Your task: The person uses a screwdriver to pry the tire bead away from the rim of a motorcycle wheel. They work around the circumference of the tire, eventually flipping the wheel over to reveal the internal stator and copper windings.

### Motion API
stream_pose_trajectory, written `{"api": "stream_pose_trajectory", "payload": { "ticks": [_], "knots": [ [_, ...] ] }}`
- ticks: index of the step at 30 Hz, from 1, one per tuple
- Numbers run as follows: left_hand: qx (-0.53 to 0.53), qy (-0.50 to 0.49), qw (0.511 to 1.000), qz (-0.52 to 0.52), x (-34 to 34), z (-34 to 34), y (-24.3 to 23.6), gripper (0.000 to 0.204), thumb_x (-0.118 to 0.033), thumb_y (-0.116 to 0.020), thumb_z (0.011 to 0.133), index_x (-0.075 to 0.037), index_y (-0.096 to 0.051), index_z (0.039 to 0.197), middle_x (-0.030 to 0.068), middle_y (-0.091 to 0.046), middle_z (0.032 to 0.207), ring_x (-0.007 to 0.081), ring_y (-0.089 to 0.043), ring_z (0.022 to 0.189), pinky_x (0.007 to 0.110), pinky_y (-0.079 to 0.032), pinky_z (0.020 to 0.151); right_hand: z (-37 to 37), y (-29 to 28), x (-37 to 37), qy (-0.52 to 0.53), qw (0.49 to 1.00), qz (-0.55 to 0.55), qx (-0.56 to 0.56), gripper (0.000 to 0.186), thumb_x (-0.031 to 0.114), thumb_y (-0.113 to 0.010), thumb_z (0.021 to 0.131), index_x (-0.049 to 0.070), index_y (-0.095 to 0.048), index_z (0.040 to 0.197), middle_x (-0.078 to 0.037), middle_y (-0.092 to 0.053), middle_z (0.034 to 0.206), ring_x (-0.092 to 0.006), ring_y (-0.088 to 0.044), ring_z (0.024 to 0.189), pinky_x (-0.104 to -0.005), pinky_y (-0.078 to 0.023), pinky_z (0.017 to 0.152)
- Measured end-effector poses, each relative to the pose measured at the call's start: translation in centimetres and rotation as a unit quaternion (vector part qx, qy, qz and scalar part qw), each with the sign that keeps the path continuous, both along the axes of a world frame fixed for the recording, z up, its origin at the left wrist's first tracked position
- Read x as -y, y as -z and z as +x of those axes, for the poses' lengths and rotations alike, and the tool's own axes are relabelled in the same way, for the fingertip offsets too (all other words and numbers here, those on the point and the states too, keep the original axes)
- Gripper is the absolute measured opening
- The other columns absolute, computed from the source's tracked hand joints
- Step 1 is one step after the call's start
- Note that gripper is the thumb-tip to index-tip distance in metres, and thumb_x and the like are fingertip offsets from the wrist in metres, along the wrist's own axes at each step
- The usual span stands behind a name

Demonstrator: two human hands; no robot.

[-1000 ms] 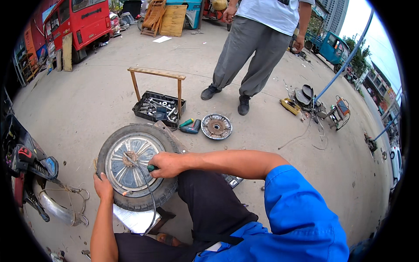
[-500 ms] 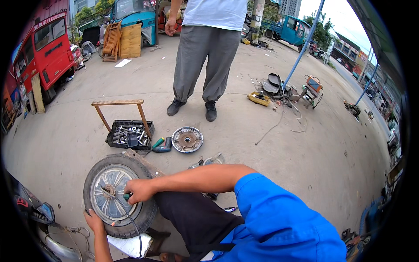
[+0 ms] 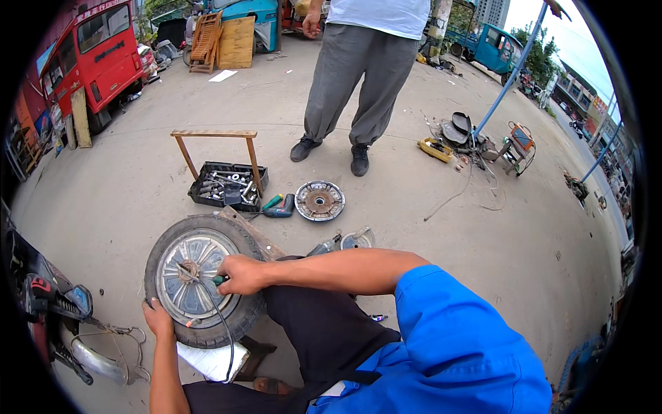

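A wheel (image 3: 169, 237) with a black tyre and a silver hub cover lies tilted in front of me. My right hand (image 3: 243, 274) is closed round a green-handled screwdriver (image 3: 219, 281), held over the cover just right of the hub centre. Its shaft is hard to make out against the metal. My left hand (image 3: 158, 318) grips the tyre's lower-left edge; its fingertips are partly hidden. From the hub a dark cable (image 3: 225, 324) runs down over the tyre. A white sheet (image 3: 212, 360) on a low stand shows below the wheel.
Beyond the wheel are a black toolbox (image 3: 224, 200) of metal parts, a power drill (image 3: 281, 207) and a round hub cover (image 3: 320, 201). An angle grinder (image 3: 329, 245) lies by my knee. A person (image 3: 362, 76) stands ahead. A vehicle part (image 3: 62, 303) is at left.
The view has shifted, so the whole scene sits higher and further right. Both hands keep nearly the same places on the wheel, the right one still holding the screwdriver.
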State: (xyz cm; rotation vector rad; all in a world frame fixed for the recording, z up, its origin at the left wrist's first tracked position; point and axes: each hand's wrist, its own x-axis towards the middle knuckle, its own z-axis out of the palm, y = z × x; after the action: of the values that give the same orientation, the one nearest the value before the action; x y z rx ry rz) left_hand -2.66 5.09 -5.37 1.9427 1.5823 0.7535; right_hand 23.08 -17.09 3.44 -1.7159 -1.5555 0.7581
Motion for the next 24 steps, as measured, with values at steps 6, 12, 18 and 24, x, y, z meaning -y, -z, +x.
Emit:
{"api": "stream_pose_trajectory", "payload": {
  "ticks": [6, 12, 18, 24],
  "knots": [
    [-0.001, -0.027, 1.0, -0.004, 1.2, 0.5, -0.6, 0.052, -0.03, -0.051, 0.1, 0.005, -0.05, 0.138, 0.0311, -0.062, 0.127, 0.0467, -0.059, 0.118, 0.048, -0.045, 0.101, -0.2, -1.5, 0.4, -0.008, 0.997, -0.067, -0.025, 0.036, 0.03, -0.072, 0.084, -0.005, -0.072, 0.093, -0.027, -0.069, 0.083, -0.0385, -0.07, 0.082, -0.0464, -0.052, 0.076],
    [-0.019, -0.046, 0.999, -0.009, 2.1, 0.8, -2.1, 0.045, -0.03, -0.05, 0.1, 0.002, -0.055, 0.131, 0.0303, -0.064, 0.122, 0.0466, -0.061, 0.114, 0.049, -0.046, 0.097, 0.9, -2.8, -0.8, -0.113, 0.987, -0.046, 0.101, 0.033, 0.028, -0.068, 0.09, -0.005, -0.068, 0.096, -0.027, -0.068, 0.085, -0.0411, -0.068, 0.086, -0.047, -0.051, 0.078],
    [-0.021, -0.047, 0.999, -0.016, 2.6, 1.6, -2.5, 0.046, -0.03, -0.051, 0.1, 0.001, -0.054, 0.133, 0.0299, -0.064, 0.122, 0.0465, -0.061, 0.114, 0.049, -0.046, 0.097, 4.1, -6.5, -1.1, -0.031, 0.998, 0.008, 0.055, 0.031, 0.027, -0.067, 0.093, -0.004, -0.066, 0.094, -0.025, -0.066, 0.08, -0.0399, -0.065, 0.076, -0.0465, -0.049, 0.072],
    [-0.026, -0.049, 0.998, -0.019, 2.8, 1.5, -2.9, 0.047, -0.03, -0.051, 0.1, 0.001, -0.052, 0.135, 0.0302, -0.064, 0.123, 0.0468, -0.061, 0.115, 0.049, -0.046, 0.098, 6.2, -4.4, -1.8, -0.02, 0.995, 0.002, 0.101, 0.034, 0.03, -0.068, 0.092, -0.004, -0.068, 0.094, -0.022, -0.064, 0.073, -0.0323, -0.064, 0.068, -0.0444, -0.049, 0.07]
  ]
}}
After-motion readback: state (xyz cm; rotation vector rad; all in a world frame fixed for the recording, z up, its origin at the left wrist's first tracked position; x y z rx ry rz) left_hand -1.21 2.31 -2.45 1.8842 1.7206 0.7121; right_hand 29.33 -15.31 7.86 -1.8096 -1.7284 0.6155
